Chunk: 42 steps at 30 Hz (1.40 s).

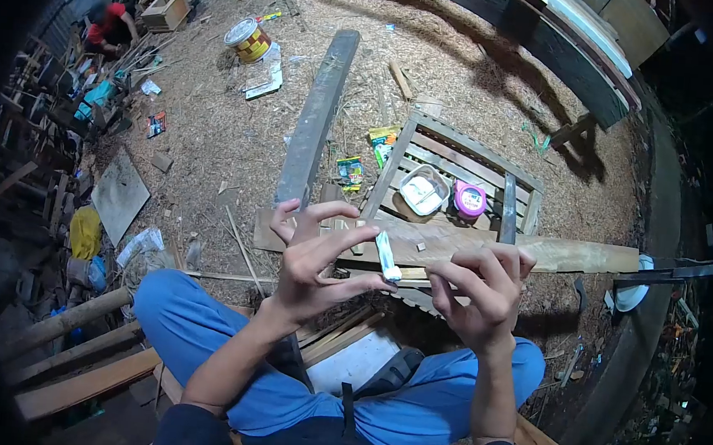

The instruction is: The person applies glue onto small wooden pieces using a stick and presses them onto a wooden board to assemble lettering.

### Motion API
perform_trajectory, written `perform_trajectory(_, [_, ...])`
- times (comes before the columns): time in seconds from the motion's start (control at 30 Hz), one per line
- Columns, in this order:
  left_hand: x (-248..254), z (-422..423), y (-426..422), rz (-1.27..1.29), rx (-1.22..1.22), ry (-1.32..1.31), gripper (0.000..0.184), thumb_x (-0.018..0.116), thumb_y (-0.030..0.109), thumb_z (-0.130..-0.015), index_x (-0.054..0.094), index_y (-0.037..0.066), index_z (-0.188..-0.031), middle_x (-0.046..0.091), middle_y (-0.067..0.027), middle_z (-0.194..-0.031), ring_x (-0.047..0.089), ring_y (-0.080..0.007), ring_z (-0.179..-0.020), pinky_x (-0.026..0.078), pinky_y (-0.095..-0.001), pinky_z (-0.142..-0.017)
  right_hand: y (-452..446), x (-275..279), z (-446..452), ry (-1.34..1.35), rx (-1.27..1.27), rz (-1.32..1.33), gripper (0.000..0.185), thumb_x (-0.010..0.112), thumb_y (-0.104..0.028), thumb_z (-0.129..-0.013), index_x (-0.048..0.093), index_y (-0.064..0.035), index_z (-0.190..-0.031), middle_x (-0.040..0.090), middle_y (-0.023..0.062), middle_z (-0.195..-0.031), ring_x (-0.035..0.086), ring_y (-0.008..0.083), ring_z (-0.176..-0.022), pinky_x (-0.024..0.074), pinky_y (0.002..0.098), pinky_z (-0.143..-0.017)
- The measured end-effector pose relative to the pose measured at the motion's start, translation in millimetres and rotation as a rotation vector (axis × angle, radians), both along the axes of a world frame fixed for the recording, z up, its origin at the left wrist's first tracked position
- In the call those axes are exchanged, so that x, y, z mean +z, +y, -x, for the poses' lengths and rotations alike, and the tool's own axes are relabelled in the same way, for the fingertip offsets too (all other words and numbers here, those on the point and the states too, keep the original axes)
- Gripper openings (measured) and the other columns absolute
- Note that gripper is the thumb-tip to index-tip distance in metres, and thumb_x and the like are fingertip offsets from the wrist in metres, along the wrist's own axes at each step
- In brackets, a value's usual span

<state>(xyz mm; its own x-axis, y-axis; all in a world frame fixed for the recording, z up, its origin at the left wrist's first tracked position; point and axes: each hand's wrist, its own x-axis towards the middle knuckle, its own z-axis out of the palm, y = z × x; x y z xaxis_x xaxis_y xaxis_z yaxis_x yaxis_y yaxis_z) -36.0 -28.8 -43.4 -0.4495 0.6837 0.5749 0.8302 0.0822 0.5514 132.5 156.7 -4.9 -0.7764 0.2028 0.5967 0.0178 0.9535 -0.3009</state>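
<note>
Between the thumb and index finger of my left hand [312,261] is a small pale, whitish-green strip [386,256], held upright by its two ends. The other fingers of that hand are spread. My right hand [484,291] is raised just right of the strip, apart from it, with curled fingers and the thumb near the index finger; whether something tiny is between them cannot be made out. Beneath both hands a long wooden plank [569,254] lies crosswise, with a small wood chip [421,247] on it.
Beyond the plank, a slatted wooden frame [457,147] carries a plastic container [423,189] and a pink round tape measure [469,199]. A dark beam [318,121] runs away from me. A patterned can [248,40] stands farther off. Another person [112,28] crouches at the far left.
</note>
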Motion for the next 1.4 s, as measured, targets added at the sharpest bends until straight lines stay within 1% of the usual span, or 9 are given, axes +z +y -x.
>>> perform_trajectory(0.23, [-1.7,1.7,-0.6,-0.012,-0.047,-0.109,0.073,0.099,0.045,-0.053,0.079,0.012,-0.115,0.073,-0.0062,-0.113,0.065,-0.0201,-0.118,0.022,-0.0441,-0.116,1.3,-1.0,-1.4,-0.012,0.01,0.076,0.025,0.087,-0.014,-0.071,0.079,-0.0217,-0.093,0.067,-0.0061,-0.087,0.059,0.0185,-0.09,0.0316,0.0389,-0.093])
perform_trajectory(0.3, [0.5,2.2,-0.1,-0.02,-0.063,-0.157,0.07,0.097,0.044,-0.06,0.079,0.014,-0.12,0.078,-0.0009,-0.107,0.068,-0.0182,-0.115,0.024,-0.0466,-0.113,0.3,-1.3,-1.2,-0.014,0.022,0.074,0.025,0.087,-0.014,-0.071,0.079,-0.0216,-0.093,0.067,-0.006,-0.087,0.059,0.0187,-0.09,0.0319,0.0392,-0.093])
perform_trajectory(0.43, [-2.8,0.3,1.5,-0.025,-0.101,-0.209,0.068,0.097,0.043,-0.061,0.079,0.014,-0.12,0.076,-0.0007,-0.11,0.065,-0.0175,-0.118,0.025,-0.0451,-0.112,-0.1,-5.1,-0.2,-0.001,0.008,0.068,0.026,0.088,-0.014,-0.071,0.079,-0.0213,-0.094,0.068,-0.0054,-0.088,0.059,0.0192,-0.091,0.0325,0.04,-0.093])
perform_trajectory(0.5, [-6.4,0.7,2.0,-0.008,-0.176,-0.242,0.072,0.101,0.041,-0.053,0.079,0.011,-0.115,0.073,-0.0049,-0.116,0.063,-0.018,-0.119,0.027,-0.0431,-0.11,0.3,-4.6,0.7,0.009,0.0,0.061,0.026,0.088,-0.014,-0.072,0.079,-0.0212,-0.095,0.068,-0.0052,-0.089,0.059,0.0192,-0.091,0.0331,0.0397,-0.092])
perform_trajectory(0.7, [-9.2,0.4,1.7,0.009,-0.231,-0.399,0.069,0.099,0.041,-0.059,0.078,0.016,-0.12,0.069,-0.0031,-0.123,0.06,-0.0177,-0.124,0.026,-0.0431,-0.113,4.1,-1.9,0.2,0.075,-0.015,0.084,0.022,0.085,-0.013,-0.077,0.079,-0.019,-0.097,0.069,-0.0037,-0.089,0.059,0.0194,-0.089,0.0354,0.038,-0.088])
perform_trajectory(1.1, [-20.5,-5.4,2.8,-0.078,-0.217,-0.672,0.072,0.101,0.039,-0.058,0.077,0.015,-0.121,0.068,-0.004,-0.125,0.058,-0.0181,-0.127,0.025,-0.044,-0.115,1.4,0.6,-1.7,-0.001,0.056,0.11,0.014,0.081,-0.014,-0.08,0.079,-0.016,-0.094,0.066,0.0004,-0.085,0.057,0.0227,-0.086,0.0374,0.0386,-0.086])
perform_trajectory(1.23, [-16.0,-3.0,0.5,-0.063,-0.21,-0.546,0.072,0.101,0.04,-0.058,0.077,0.015,-0.121,0.069,-0.0037,-0.124,0.057,-0.0179,-0.128,0.025,-0.0447,-0.115,2.9,-3.4,-0.6,0.038,0.054,0.097,0.022,0.086,-0.014,-0.074,0.078,-0.018,-0.094,0.069,-0.0041,-0.087,0.058,0.019,-0.086,0.0341,0.0377,-0.083])
perform_trajectory(1.33, [-6.9,-4.1,-0.5,-0.015,-0.231,-0.519,0.071,0.1,0.04,-0.059,0.077,0.016,-0.121,0.069,-0.0031,-0.122,0.056,-0.018,-0.13,0.024,-0.0449,-0.115,0.3,-2.8,0.6,0.043,-0.006,0.094,0.014,0.081,-0.013,-0.079,0.079,-0.016,-0.093,0.067,0.0,-0.085,0.056,0.0222,-0.085,0.0374,0.0386,-0.085])
perform_trajectory(1.4, [-0.2,-4.4,-1.0,0.035,-0.246,-0.451,0.071,0.103,0.02,-0.057,0.076,0.006,-0.121,0.063,-0.0091,-0.133,0.05,-0.0211,-0.131,0.035,-0.0377,-0.114,-0.6,-3.1,2.2,0.054,-0.001,0.08,0.016,0.081,-0.012,-0.077,0.079,-0.0164,-0.092,0.067,-0.0006,-0.084,0.056,0.0218,-0.085,0.0374,0.0384,-0.085])
